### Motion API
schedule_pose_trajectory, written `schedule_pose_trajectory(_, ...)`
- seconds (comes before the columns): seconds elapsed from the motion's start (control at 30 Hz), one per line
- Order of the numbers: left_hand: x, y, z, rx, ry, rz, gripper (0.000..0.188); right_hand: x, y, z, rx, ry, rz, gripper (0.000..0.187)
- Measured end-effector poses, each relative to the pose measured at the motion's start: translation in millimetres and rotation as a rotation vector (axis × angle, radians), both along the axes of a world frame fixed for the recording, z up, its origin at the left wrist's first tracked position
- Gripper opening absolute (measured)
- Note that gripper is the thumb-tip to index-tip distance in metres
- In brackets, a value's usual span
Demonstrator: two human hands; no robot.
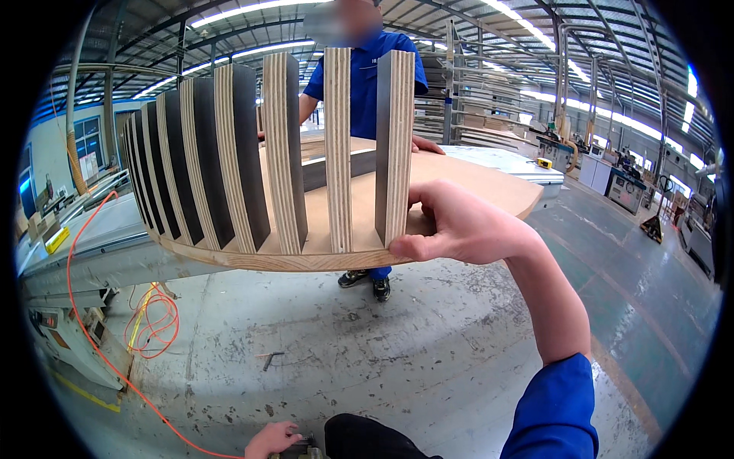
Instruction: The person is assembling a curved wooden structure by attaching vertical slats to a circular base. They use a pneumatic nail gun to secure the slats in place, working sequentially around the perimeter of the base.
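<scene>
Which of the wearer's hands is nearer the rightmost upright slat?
Right. The right hand is at the foot of the rightmost slat; the left hand is far below it, at the picture's lower edge.

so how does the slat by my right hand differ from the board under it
The slat by your right hand stands upright, while the board lies roughly flat. The slat is a narrow strip; the board is broad, with a curved outline. The slat pairs a dark face with a striped, layered edge; the board's top is plain tan. Both look like wood.
</scene>
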State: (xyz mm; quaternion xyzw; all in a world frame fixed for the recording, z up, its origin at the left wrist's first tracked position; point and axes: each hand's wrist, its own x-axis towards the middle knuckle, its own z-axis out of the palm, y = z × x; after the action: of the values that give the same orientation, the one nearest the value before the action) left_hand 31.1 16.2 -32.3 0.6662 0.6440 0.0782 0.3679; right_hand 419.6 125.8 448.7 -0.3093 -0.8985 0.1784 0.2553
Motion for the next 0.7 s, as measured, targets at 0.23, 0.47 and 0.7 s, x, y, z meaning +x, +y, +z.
schedule_pose_trajectory(0.23,11.5,32.5,-70.4,0.200,-0.102,-0.040,0.047,0.1,4.4,-3.7,0.054,0.031,0.032,0.052)
schedule_pose_trajectory(0.47,15.9,27.8,-56.7,0.192,-0.088,-0.007,0.047,5.9,7.5,-1.5,0.086,-0.014,0.001,0.053)
schedule_pose_trajectory(0.7,13.4,28.8,-59.8,0.198,-0.123,-0.018,0.048,1.4,2.2,0.2,0.029,-0.002,-0.006,0.048)
